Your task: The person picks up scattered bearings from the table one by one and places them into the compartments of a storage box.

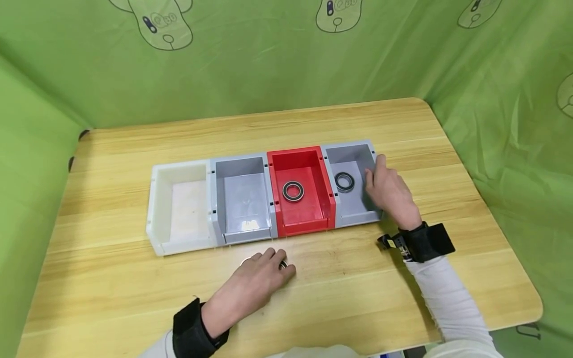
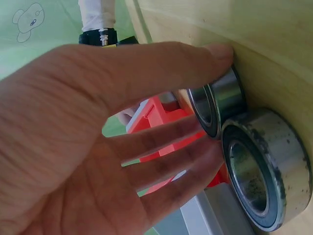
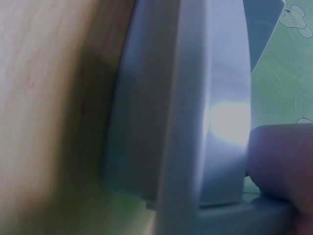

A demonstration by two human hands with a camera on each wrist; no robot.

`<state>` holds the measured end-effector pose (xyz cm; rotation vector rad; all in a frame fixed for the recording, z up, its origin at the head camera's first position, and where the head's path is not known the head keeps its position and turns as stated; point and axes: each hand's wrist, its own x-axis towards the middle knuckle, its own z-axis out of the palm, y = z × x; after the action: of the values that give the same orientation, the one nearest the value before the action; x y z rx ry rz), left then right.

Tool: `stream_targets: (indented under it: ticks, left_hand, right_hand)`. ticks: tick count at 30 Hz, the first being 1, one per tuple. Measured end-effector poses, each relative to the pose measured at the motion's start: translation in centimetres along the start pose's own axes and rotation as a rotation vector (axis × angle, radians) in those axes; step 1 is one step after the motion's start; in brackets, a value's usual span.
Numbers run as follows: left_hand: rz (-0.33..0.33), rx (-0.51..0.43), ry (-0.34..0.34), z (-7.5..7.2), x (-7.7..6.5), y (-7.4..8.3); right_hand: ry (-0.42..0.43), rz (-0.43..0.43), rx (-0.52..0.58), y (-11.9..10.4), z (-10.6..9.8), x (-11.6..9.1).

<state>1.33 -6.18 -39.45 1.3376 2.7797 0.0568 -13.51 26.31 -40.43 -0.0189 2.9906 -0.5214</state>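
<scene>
My left hand (image 1: 257,281) is low over the table, right in front of the row of bins. Its thumb and fingers pinch a ball bearing (image 2: 227,98) that stands between them. Close beside it is a second, scuffed ball bearing (image 2: 293,166), mostly hidden under the hand in the head view. My right hand (image 1: 389,191) grips the right wall of the rightmost grey bin (image 1: 353,220), thumb on the inner side. In that bin, near its left wall, lies a bearing (image 1: 336,182). Another bearing (image 1: 285,196) lies in the red bin (image 1: 309,214).
Left of the red bin, joined in the same row, are another grey bin (image 1: 243,199) and a white bin (image 1: 188,214). They stand on a wood-grain table (image 1: 112,283). Green cloth (image 1: 250,64) surrounds the table at the back and sides.
</scene>
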Motion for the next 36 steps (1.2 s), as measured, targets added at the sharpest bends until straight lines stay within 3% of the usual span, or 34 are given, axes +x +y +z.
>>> stream_targets:
  ticks: [21, 28, 36]
  left_hand:
    - [0.090, 0.089, -0.028, -0.2, 0.5, 0.0]
    - [0.062, 0.042, -0.044, -1.1, 0.4, -0.3]
    - [0.001, -0.059, -0.117, -3.5, 0.2, -1.7]
  right_hand:
    - [-0.001, 0.014, -0.002, -0.1, 0.0, 0.1]
    - [0.009, 0.005, 0.002, -0.1, 0.1, 0.0]
    - [0.021, -0.009, 0.007, 0.0, 0.1, 0.0]
